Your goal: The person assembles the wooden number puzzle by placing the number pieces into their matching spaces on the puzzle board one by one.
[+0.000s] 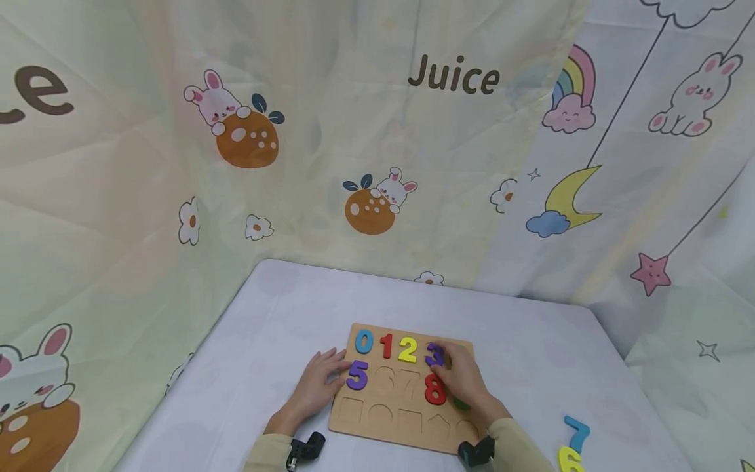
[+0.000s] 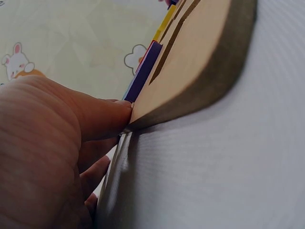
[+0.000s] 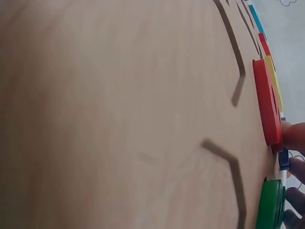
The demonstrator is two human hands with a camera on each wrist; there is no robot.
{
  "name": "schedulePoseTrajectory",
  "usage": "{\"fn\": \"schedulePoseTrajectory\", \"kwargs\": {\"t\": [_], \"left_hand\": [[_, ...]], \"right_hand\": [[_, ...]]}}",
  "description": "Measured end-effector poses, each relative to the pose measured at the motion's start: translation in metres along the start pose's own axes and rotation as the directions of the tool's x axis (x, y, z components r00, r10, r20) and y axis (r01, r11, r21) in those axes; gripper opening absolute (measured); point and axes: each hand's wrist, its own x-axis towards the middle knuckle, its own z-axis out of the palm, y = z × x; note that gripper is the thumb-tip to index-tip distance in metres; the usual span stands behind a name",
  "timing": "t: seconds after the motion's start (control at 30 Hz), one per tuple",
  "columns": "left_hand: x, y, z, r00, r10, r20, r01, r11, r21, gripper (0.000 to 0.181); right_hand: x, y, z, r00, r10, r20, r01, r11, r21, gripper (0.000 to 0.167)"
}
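Note:
The wooden number board (image 1: 377, 419) lies on the table with blue 0 (image 1: 364, 341), red 1 (image 1: 386, 345), yellow 2 (image 1: 407, 349), purple 5 (image 1: 357, 375) and red 8 (image 1: 435, 389) on it. My right hand (image 1: 466, 377) pinches the purple 3 (image 1: 434, 354) at the board's upper right; its fingertips show beside the red 8 (image 3: 268, 102) in the right wrist view. Below this hand sits a green piece (image 3: 270, 204), mostly hidden in the head view. My left hand (image 1: 315, 387) touches the board's left edge beside the 5, its thumb (image 2: 107, 117) against the edge, fingers relaxed.
A blue 7 (image 1: 577, 433) and a yellow 6 (image 1: 570, 460) lie on the white table (image 1: 307, 295) to the right of the board, the 6 cut off by the frame. A printed curtain (image 1: 318, 131) hangs behind the table.

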Motion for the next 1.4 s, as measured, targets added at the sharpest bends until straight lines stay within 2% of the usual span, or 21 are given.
{"fn": "schedulePoseTrajectory", "kwargs": {"t": [0.47,0.7,1.1,1.4], "left_hand": [[-0.0001,-0.0006,0.0003,1.0,-0.023,0.002,0.023,0.999,-0.022,0.032],[0.0008,-0.0006,0.0014,1.0,-0.014,-0.011,0.014,1.0,0.016,0.032],[0.0011,-0.0004,0.0006,1.0,0.006,-0.018,-0.006,1.0,0.021,0.032],[0.0016,-0.0013,0.0006,1.0,-0.008,-0.005,0.008,1.0,0.01,0.031]], "right_hand": [[0.0033,0.0047,0.0023,1.0,-0.012,-0.018,0.012,0.999,0.043,0.051],[0.0046,0.0071,0.0039,0.999,-0.037,-0.027,0.038,0.998,0.051,0.046],[0.0066,0.0028,0.007,0.999,0.027,-0.037,-0.026,0.999,0.019,0.047],[0.0027,0.0039,0.0045,1.0,-0.017,-0.009,0.017,1.0,0.013,0.052]]}}
